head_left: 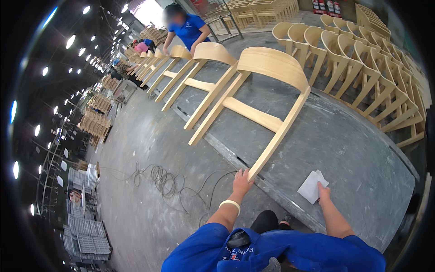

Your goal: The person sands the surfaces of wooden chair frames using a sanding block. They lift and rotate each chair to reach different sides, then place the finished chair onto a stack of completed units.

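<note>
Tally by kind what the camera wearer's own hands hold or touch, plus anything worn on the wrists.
Wooden chair frame, at the left hand: 1
White sheet, possibly folded, in the right hand: 1
Pale wristband, on the left wrist: 1
Total: 3

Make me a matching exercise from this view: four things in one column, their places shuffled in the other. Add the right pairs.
Things:
1. Left hand
2. White sheet
3. Dark cable
4. Pale wristband

Places:
A. Looped on the floor
B. Held in the right hand
C. Around the left wrist
D. At the end of the nearest wooden chair frame

Pairs: 1-D, 2-B, 3-A, 4-C
</note>
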Motion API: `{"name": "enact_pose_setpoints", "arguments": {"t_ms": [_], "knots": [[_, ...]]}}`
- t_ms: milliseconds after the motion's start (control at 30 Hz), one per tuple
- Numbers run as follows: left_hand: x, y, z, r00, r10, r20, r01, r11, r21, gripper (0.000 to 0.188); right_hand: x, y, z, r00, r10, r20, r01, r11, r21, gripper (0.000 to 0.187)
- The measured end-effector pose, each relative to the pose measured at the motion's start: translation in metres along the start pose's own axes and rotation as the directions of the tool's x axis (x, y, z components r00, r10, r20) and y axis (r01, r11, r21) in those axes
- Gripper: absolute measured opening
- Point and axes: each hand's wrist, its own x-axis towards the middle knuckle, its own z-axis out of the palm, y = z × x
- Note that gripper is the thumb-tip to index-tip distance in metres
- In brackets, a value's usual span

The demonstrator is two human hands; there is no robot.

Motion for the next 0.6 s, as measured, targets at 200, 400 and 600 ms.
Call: {"name": "enact_pose_setpoints", "arguments": {"t_ms": [200,400,600], "knots": [[-0.003,0.000,-0.008,0.998,0.047,-0.031,-0.048,0.998,-0.034,0.065,0.003,0.004,0.001,0.999,-0.040,-0.003,0.040,0.999,-0.015,0.051],[-0.002,0.000,-0.007,1.000,0.024,-0.001,-0.024,0.999,-0.041,0.067,-0.003,0.001,-0.002,0.999,-0.044,0.019,0.044,0.999,0.023,0.050],[0.000,0.000,-0.006,0.998,-0.035,0.055,0.037,0.999,-0.028,0.070,-0.005,-0.004,-0.001,0.999,-0.037,0.029,0.035,0.998,0.059,0.049]]}}
